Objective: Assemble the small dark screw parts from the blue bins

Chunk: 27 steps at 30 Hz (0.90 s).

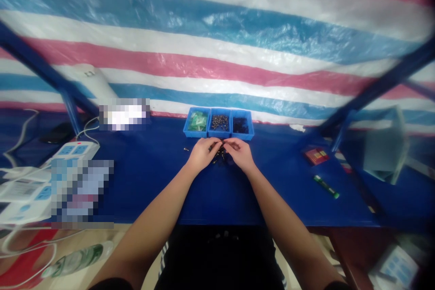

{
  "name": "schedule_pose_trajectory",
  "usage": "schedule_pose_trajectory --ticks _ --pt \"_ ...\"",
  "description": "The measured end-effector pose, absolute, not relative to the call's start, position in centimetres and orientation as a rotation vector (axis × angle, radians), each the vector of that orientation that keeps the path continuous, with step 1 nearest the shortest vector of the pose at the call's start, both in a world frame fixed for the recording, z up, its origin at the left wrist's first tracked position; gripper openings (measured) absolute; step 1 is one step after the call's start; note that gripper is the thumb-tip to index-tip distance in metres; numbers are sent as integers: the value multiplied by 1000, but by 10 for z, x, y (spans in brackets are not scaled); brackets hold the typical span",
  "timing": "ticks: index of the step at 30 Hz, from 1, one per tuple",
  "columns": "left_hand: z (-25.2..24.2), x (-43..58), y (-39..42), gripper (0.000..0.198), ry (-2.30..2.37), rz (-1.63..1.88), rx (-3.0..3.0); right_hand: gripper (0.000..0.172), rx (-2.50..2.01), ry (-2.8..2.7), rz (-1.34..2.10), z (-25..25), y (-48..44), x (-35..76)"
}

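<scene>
My left hand (pixel 202 153) and my right hand (pixel 240 153) meet over the blue table (pixel 152 181), fingertips pinched together on small dark parts (pixel 220 150) that I cannot make out clearly. A few more tiny parts lie on the table between and under the hands. Just behind them stand three blue bins: one with green pieces (pixel 197 122), one with small metallic parts (pixel 219 123), one with dark parts (pixel 242 125).
White power strips (pixel 73 150) and cables lie at the left. A red box (pixel 316 156) and a green pen-like object (pixel 326 186) sit at the right. A plastic bottle (pixel 76 260) lies on the floor. A striped tarp hangs behind.
</scene>
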State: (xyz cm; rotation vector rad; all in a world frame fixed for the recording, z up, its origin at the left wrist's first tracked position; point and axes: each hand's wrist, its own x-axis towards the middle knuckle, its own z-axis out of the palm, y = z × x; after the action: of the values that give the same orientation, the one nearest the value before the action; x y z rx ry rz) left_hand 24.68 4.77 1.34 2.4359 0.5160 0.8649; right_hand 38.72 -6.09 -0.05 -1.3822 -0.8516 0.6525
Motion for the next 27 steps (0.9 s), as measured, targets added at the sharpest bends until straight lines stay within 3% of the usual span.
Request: schedule_pose_trajectory --ticks 27 --pt "12 246 46 21 509 843 2397 27 -1466 -847 605 -1 -62 389"
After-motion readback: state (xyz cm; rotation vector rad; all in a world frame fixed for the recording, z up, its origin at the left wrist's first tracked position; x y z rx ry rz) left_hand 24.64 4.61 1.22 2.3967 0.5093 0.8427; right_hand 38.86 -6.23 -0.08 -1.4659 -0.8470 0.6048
